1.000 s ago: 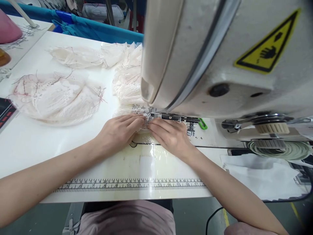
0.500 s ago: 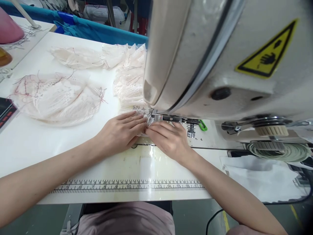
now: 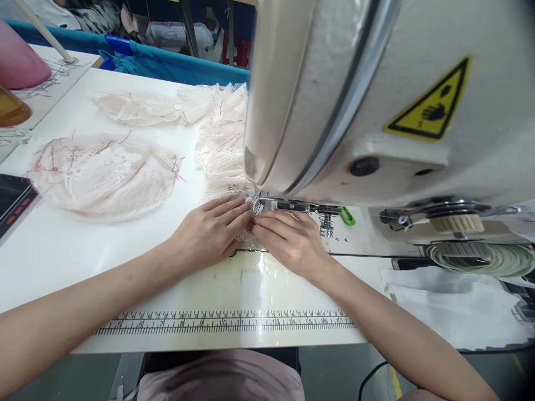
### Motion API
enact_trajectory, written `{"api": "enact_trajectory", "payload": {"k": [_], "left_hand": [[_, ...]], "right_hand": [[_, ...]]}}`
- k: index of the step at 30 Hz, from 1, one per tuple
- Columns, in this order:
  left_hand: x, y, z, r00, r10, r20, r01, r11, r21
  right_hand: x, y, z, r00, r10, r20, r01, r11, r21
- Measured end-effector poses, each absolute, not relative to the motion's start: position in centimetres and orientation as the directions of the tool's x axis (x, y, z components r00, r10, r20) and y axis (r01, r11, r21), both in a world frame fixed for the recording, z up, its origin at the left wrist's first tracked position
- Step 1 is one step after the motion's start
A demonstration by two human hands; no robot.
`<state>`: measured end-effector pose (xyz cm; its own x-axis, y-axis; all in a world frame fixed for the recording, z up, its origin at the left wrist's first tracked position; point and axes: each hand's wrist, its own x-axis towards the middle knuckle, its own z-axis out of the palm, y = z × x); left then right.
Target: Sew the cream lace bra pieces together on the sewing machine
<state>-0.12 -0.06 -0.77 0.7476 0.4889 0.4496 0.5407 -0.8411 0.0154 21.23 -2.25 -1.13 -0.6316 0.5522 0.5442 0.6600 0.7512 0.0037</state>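
A piece of white lace fabric (image 3: 256, 206) lies under the needle area of a sewing machine (image 3: 288, 106). My left hand (image 3: 211, 229) presses on the lace from the left, fingers close together and thumb tucked low. From the right, my right hand (image 3: 290, 239) grips the lace edge just in front of the presser foot, its fingertips nearly meeting those of the left. Much of the lace is hidden beneath my fingers. Behind them, gathered lace (image 3: 221, 142) runs back along the machine head.
A loose lace piece (image 3: 108, 175) with red thread ends lies at left. A printed ruler strip (image 3: 225, 322) follows the table's front edge. A black device (image 3: 14, 203) sits far left, white cloth (image 3: 451, 306) and coiled pale green tape (image 3: 501, 260) at right. A green clip (image 3: 346, 216) is beside the foot.
The head view has shifted slightly. Both hands stay at the needle area with almost the same hold, and a bit more lace shows below the left fingertips.
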Motion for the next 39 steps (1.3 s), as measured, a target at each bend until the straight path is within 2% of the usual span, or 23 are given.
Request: {"api": "enact_trajectory", "payload": {"k": [10,17,24,34,39], "left_hand": [[0.2,-0.3,-0.9,0.751,0.474,0.459,0.543,-0.839,-0.021],[0.4,-0.4,-1.1,0.725,0.528,0.442,0.577,-0.816,0.029],[0.7,-0.5,-0.8,0.752,0.483,0.449,0.583,-0.805,-0.11],[0.9,-0.5,-0.8,0.754,0.474,0.454,0.589,-0.794,-0.15],[1.0,-0.5,-0.6,0.766,0.476,0.433,0.582,-0.798,-0.153]], "right_hand": [[22.0,-2.3,-1.3,-0.631,0.579,0.515,0.687,0.726,0.025],[22.3,-2.5,-1.2,-0.624,0.609,0.49,0.703,0.711,0.012],[22.7,-2.3,-1.1,-0.643,0.596,0.48,0.691,0.722,0.03],[23.7,-1.6,-1.6,-0.651,0.596,0.471,0.686,0.727,0.027],[23.7,-1.6,-1.2,-0.609,0.658,0.442,0.714,0.698,-0.054]]}}
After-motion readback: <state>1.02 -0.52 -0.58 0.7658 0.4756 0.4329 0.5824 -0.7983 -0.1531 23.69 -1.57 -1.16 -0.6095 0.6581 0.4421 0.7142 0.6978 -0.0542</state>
